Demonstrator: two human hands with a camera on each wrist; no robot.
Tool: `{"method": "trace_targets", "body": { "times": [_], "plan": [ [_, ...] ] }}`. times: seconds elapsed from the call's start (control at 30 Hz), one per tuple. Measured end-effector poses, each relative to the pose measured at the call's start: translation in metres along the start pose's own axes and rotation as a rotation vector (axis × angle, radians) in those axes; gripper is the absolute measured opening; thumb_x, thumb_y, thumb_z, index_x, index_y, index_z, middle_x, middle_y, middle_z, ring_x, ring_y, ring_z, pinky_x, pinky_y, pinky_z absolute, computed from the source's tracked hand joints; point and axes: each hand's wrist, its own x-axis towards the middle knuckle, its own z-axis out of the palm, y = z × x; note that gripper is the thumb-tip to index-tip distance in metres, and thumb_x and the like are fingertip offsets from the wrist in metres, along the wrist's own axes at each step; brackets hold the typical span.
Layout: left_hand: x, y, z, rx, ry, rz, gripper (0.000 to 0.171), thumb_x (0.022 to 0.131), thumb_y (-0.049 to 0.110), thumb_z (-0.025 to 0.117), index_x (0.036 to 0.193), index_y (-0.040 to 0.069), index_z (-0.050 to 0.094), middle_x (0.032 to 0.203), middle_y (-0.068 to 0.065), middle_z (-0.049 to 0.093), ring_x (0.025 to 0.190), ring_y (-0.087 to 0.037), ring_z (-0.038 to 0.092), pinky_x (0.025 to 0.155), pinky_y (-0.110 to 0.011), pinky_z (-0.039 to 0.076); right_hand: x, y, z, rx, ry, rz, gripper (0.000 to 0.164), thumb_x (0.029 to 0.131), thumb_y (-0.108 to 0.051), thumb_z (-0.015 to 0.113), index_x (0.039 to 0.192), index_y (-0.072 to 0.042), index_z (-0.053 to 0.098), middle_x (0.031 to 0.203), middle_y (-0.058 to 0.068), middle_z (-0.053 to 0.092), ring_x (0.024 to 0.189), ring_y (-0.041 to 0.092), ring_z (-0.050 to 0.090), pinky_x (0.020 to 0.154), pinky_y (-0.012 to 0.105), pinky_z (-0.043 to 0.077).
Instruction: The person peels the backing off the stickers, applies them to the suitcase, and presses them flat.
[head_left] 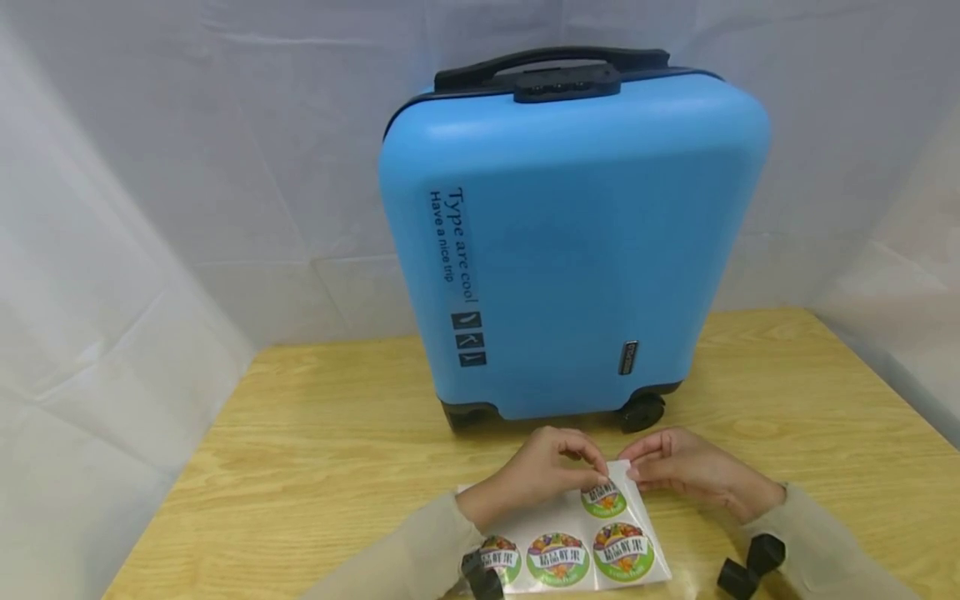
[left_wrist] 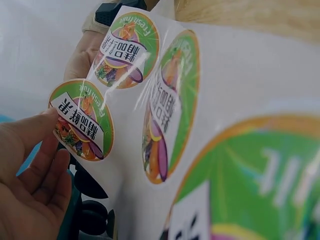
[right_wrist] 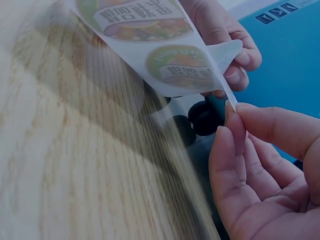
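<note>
Over the wooden table (head_left: 247, 433), the far-right fruit sticker (head_left: 606, 503) is pinched by the left hand (head_left: 543, 473), the sheet's corner (head_left: 621, 472) by the right hand (head_left: 697, 472).

The left fingers (head_left: 589, 450) hide part of one sticker (head_left: 604, 503); the nameplate (head_left: 628, 357) is illegible.

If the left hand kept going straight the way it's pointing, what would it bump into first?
Probably the right hand, which pinches a corner of the sticker sheet; the depth between the hands is hard to judge.
</note>
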Motion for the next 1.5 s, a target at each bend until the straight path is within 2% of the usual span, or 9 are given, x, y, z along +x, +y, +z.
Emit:
{"method": "trace_targets", "body": {
  "times": [0.17, 0.37, 0.63, 0.93, 1.13, 1.5],
  "plan": [
    [-0.001, -0.001, 0.000, 0.004, 0.026, -0.009, 0.006, 0.081, 0.004, 0.072, 0.087, 0.004, 0.071, 0.088, -0.007, 0.070, 0.082, -0.001, 0.057, 0.086, -0.028, 0.048, -0.001, 0.000, 0.000, -0.025, 0.019, -0.001, 0.016, 0.090, 0.001, 0.057, 0.103, -0.003, 0.067, 0.098, 0.004, 0.070, 0.090, 0.014, 0.067, 0.081, 0.027, 0.054],
    [-0.002, -0.003, -0.003, 0.002, 0.036, 0.007, 0.007, 0.081, 0.009, 0.073, 0.088, 0.007, 0.072, 0.086, -0.004, 0.070, 0.079, 0.000, 0.057, 0.083, -0.024, 0.049, -0.002, 0.002, 0.002, -0.067, 0.052, -0.003, 0.019, 0.089, 0.000, 0.059, 0.106, 0.006, 0.063, 0.097, 0.006, 0.069, 0.089, 0.015, 0.067, 0.081, 0.028, 0.054],
    [-0.005, -0.004, -0.009, -0.021, 0.038, 0.025, 0.009, 0.080, 0.012, 0.074, 0.089, 0.009, 0.072, 0.087, -0.002, 0.071, 0.079, -0.002, 0.060, 0.079, -0.023, 0.050, -0.002, 0.003, 0.000, -0.071, 0.064, -0.011, 0.017, 0.089, -0.001, 0.060, 0.105, 0.004, 0.064, 0.097, 0.005, 0.068, 0.090, 0.015, 0.067, 0.081, 0.028, 0.054],
    [-0.010, 0.000, -0.015, -0.027, 0.074, -0.007, 0.010, 0.080, 0.006, 0.073, 0.090, 0.004, 0.072, 0.090, -0.005, 0.071, 0.075, -0.002, 0.059, 0.075, -0.024, 0.051, 0.000, 0.002, 0.003, -0.108, 0.132, 0.003, 0.024, 0.088, -0.002, 0.061, 0.108, 0.010, 0.061, 0.096, 0.005, 0.069, 0.089, 0.015, 0.067, 0.081, 0.030, 0.054],
    [-0.013, 0.002, -0.021, -0.045, 0.072, 0.011, 0.011, 0.081, 0.008, 0.073, 0.090, 0.003, 0.072, 0.088, -0.006, 0.071, 0.075, -0.004, 0.060, 0.074, -0.024, 0.051, 0.000, 0.004, 0.002, -0.094, 0.153, 0.014, 0.021, 0.088, -0.002, 0.062, 0.107, 0.007, 0.063, 0.095, 0.003, 0.069, 0.089, 0.014, 0.066, 0.080, 0.029, 0.055],
    [-0.017, 0.006, -0.031, -0.010, 0.115, 0.022, 0.011, 0.081, 0.009, 0.073, 0.089, 0.003, 0.071, 0.084, -0.005, 0.070, 0.075, -0.006, 0.060, 0.075, -0.027, 0.052, 0.000, 0.005, 0.003, -0.111, 0.157, -0.003, 0.021, 0.088, -0.003, 0.063, 0.106, 0.007, 0.063, 0.094, 0.003, 0.070, 0.088, 0.014, 0.067, 0.080, 0.030, 0.055]
  ]
}}
